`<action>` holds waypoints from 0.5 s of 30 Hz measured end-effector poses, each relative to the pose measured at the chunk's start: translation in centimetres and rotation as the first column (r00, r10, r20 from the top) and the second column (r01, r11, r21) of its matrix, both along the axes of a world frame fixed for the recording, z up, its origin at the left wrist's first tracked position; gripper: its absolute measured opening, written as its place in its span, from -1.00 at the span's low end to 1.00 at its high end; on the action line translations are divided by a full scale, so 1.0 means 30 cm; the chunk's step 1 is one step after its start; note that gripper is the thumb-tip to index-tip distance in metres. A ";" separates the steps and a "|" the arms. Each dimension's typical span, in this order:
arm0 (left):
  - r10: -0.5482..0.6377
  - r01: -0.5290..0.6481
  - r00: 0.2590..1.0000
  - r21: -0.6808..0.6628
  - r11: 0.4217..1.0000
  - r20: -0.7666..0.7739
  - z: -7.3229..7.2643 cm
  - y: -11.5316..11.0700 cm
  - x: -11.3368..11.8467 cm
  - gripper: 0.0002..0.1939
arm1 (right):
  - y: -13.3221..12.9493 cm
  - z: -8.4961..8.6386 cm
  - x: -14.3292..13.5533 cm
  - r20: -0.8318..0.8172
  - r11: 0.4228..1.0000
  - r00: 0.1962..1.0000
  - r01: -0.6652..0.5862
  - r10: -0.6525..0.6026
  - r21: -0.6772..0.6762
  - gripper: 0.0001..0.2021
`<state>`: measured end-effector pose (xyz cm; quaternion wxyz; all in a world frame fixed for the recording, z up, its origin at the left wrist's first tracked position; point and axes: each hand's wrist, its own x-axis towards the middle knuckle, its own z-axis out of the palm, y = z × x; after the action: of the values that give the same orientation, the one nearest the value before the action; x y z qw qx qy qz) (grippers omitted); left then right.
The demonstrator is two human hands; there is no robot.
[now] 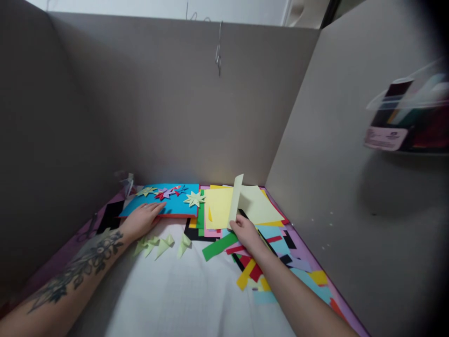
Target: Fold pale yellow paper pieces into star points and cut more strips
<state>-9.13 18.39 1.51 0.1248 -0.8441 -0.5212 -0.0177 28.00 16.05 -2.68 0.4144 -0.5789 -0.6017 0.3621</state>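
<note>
My right hand (244,230) pinches the lower edge of a pale yellow paper sheet (236,200), which stands up on edge and looks narrow from here. Beneath and beside it lie a yellow sheet (219,208) and a larger pale sheet (257,203). My left hand (145,219) rests with fingers stretched out at the front edge of a blue board (178,208). On that board sit several folded paper stars, among them a pale green star (194,199) and a red and purple star (164,193). Several folded pale green paper pieces (164,245) lie on the white cloth just in front.
Coloured paper strips and scraps (252,269) are scattered at the right over the white cloth (168,290). Grey panels (182,103) wall in the table on three sides. A clear container (403,117) hangs on the right panel, a wire hook (218,56) at the back.
</note>
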 end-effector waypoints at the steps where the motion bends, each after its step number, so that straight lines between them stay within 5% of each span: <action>1: 0.010 -0.010 1.000 0.008 1.000 -0.004 -0.007 0.004 0.013 -0.54 | 0.000 -0.003 0.000 -0.007 1.000 1.000 -0.001 0.001 0.005 -0.81; 7: 0.151 -0.150 0.989 0.064 0.987 -0.006 0.020 0.035 0.067 -0.62 | -0.001 -0.001 0.000 -0.004 1.000 1.000 0.002 -0.002 -0.003 -0.80; 15: 0.294 -0.323 0.943 0.221 0.920 0.154 0.204 0.111 0.046 -0.65 | -0.005 0.003 -0.002 0.041 1.000 0.999 0.011 -0.011 0.016 -0.78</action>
<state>-7.76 21.70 7.65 0.1976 -0.7272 -0.6479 -0.1113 27.94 15.89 -2.60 0.4085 -0.5861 -0.6099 0.3430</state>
